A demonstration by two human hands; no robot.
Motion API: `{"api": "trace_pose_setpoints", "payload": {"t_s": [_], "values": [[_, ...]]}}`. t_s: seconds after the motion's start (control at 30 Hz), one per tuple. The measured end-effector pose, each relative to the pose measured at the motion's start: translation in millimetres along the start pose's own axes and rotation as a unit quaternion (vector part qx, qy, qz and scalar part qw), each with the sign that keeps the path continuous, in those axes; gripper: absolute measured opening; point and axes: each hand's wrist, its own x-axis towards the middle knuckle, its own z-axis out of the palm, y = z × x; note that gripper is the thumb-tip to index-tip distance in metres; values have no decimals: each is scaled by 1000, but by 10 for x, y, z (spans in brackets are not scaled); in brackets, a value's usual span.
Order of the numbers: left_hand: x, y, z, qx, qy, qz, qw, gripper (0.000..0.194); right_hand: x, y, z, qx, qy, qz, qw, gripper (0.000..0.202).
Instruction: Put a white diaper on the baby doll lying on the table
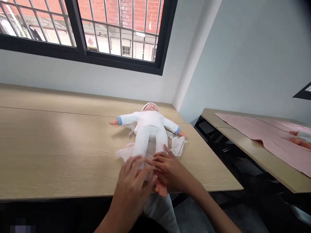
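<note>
A baby doll (151, 120) in a white suit with blue cuffs and a white cap lies face up on the wooden table, arms spread, legs toward me. My right hand (170, 168) is bent over one lower leg, and a bare foot (161, 189) shows below it at the table edge. Beside it, my left hand (133, 181) is at the other leg's end, its curled fingers smeared by motion. That foot is hidden behind my hands. Thin white cloth (178, 145) lies crumpled under and beside the doll on both sides.
The wooden table (60, 145) runs along the wall under a barred window (121, 32). Across a gap on the right stands another table (274, 174) with a pink cloth (262, 129) and part of a second doll (303, 139).
</note>
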Motion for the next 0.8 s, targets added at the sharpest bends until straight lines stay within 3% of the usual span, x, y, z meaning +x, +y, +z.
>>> {"api": "trace_pose_setpoints", "payload": {"t_s": [0.07, 0.17, 0.27, 0.4, 0.5, 0.67, 0.8], "values": [[216, -115, 37, 111, 25, -10, 993, 30, 5, 8, -25, -15, -6, -1, 1000, 48], [409, -264, 18, 178, -17, -38, 983, 44, -24, 75, -62, -31, 3, 18, 999, 52], [478, -332, -101, 169, -57, -64, 982, 52, -113, 211, -97, -60, 12, 37, 997, 63], [533, -384, -265, 87, -90, -48, 991, 49, -215, 346, -112, -130, 3, 33, 991, 79], [569, -407, -311, 34, -109, -59, 992, 50, -195, 346, -96, -189, 1, 26, 982, 70], [556, -416, -262, -51, -107, -91, 989, 49, -171, 377, -41, -190, -10, 23, 982, 31], [465, -489, -111, -103, -86, -48, 990, 52, -315, 548, 68, -182, 5, 9, 983, 28]]}}
